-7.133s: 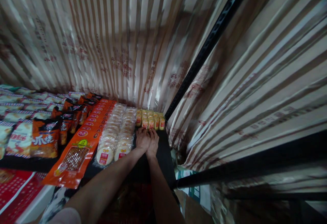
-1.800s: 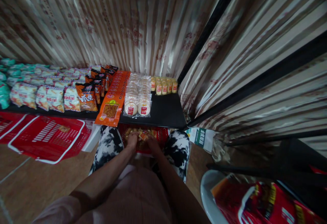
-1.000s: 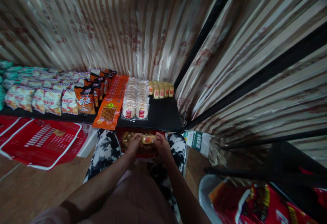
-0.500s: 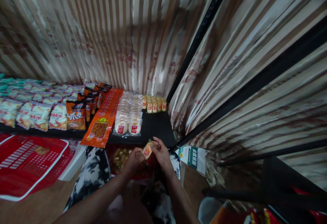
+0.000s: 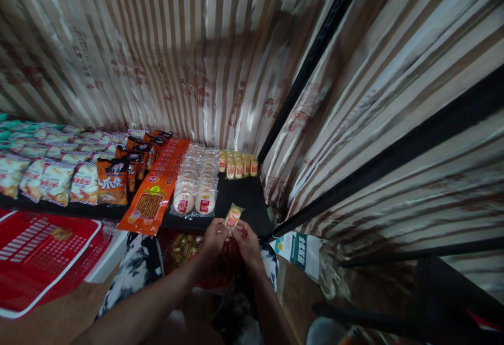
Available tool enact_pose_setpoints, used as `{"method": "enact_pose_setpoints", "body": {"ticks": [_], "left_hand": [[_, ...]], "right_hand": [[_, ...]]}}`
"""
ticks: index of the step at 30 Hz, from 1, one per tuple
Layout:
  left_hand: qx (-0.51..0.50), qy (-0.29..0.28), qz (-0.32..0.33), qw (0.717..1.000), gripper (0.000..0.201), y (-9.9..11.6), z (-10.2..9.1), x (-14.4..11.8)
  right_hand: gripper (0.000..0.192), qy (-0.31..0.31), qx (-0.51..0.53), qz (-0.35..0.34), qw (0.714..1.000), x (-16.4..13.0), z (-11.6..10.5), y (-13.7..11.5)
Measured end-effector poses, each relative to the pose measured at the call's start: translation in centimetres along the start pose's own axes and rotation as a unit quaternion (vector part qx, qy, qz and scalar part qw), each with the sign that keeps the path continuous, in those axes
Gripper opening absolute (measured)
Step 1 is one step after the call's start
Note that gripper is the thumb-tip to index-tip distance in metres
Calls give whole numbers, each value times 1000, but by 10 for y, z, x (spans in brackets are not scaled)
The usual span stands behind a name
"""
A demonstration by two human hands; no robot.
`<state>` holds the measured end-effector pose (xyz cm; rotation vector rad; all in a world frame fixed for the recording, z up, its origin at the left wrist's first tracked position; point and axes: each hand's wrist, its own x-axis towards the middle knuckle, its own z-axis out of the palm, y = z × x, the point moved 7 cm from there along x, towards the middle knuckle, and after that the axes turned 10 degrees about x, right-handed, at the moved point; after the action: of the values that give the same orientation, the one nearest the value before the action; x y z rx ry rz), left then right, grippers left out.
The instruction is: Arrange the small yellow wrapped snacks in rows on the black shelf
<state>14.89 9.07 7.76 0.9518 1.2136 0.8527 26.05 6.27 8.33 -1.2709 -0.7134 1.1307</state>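
Observation:
A small wrapped snack (image 5: 233,216) with a yellowish wrapper and a red label is held between both hands, just over the front edge of the black shelf (image 5: 232,192). My left hand (image 5: 214,237) pinches its lower left side, and my right hand (image 5: 247,240) grips its lower right side. Several similar small snacks (image 5: 238,166) stand in a group at the shelf's back right. Left of them lie two rows of round white packaged crackers (image 5: 194,203). Below my hands, a red basket holds more gold-wrapped snacks (image 5: 185,248), partly hidden by my arms.
Left along the shelf are an orange packet of sticks (image 5: 147,208), dark orange bags (image 5: 112,179) and white bags (image 5: 55,179). A red basket (image 5: 47,261) stands below left. A black metal post (image 5: 311,66) slants at the right before a striped curtain (image 5: 177,51).
Both hands have raised the wrapped snack slightly toward the shelf, and it now stands more upright. My right fingers have moved down to its lower end. The view has shifted slightly.

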Motion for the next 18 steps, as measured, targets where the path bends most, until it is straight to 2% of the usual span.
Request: {"method": "enact_pose_setpoints", "body": {"ticks": [2,4,7,9,14,18], "left_hand": [[46,7,8,999,25,-1,0,8],[109,39,36,993,29,0,-4,12],[195,94,123,969,34,11,-8,11],[233,109,166,952,34,22,-4,9],[279,61,130,950,36,40,13,25],[286,44,145,946,39,54,28,50]], "right_hand": [[34,6,-11,-12,1000,12,-1,-1],[36,27,-28,-29,999,25,-4,-4],[35,78,-58,-52,994,46,-11,-7],[32,94,-85,-69,990,59,-12,-9],[27,61,-155,-97,981,88,0,-14],[30,31,-181,-119,976,110,12,-19]]}}
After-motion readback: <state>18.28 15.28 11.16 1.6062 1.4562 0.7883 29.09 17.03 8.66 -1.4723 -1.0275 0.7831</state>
